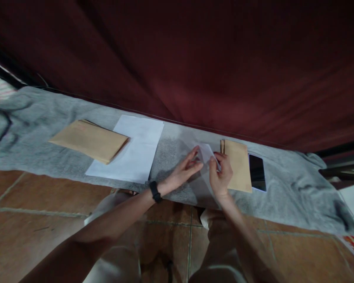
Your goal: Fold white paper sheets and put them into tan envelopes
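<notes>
A folded piece of white paper (205, 151) is raised between my two hands over the grey cloth. My right hand (220, 175) pinches its right edge between thumb and fingers. On the left side, my left hand (183, 169) has its fingers stretched and apart, with the fingertips close to the paper's left edge; whether they touch it I cannot tell. A dark band circles my left wrist. Just right of my right hand lies a small stack of brown envelopes (238, 167).
Another stack of brown envelopes (88, 139) overlaps white paper sheets (138, 145) on the left. A phone (257, 173) lies beside the right envelopes. The grey cloth (297, 188) covers a long narrow surface; a dark red curtain (177, 59) hangs behind it. Tiled floor (32, 228) lies below.
</notes>
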Demonstrator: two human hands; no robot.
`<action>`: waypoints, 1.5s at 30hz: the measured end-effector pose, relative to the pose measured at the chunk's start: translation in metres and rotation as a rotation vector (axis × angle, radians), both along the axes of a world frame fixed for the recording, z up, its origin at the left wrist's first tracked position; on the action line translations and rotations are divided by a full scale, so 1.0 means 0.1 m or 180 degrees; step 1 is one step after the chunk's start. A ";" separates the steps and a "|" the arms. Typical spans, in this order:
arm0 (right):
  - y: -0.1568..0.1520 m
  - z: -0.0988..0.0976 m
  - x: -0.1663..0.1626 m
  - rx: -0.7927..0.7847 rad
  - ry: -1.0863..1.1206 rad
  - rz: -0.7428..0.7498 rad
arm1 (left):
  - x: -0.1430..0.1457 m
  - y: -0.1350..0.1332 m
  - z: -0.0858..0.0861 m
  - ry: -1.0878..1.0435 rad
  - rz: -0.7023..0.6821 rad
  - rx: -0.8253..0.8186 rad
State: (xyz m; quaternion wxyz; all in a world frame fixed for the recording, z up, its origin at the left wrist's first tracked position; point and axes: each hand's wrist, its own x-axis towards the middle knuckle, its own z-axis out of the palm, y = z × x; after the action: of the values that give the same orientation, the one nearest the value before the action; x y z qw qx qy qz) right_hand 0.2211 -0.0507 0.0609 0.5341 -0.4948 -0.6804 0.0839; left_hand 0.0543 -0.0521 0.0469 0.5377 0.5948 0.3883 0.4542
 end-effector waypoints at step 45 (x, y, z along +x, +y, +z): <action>-0.09 -0.71 -0.30 -0.1270 -0.2645 0.0196 | -0.03 -0.02 -0.45 0.3403 0.0217 0.1378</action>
State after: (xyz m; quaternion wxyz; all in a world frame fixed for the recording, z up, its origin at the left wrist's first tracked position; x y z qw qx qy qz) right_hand 0.1914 -0.0596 -0.0100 0.1076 -0.5591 -0.8217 0.0236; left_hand 0.0512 -0.0543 0.0019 0.1178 0.8253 0.5232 0.1766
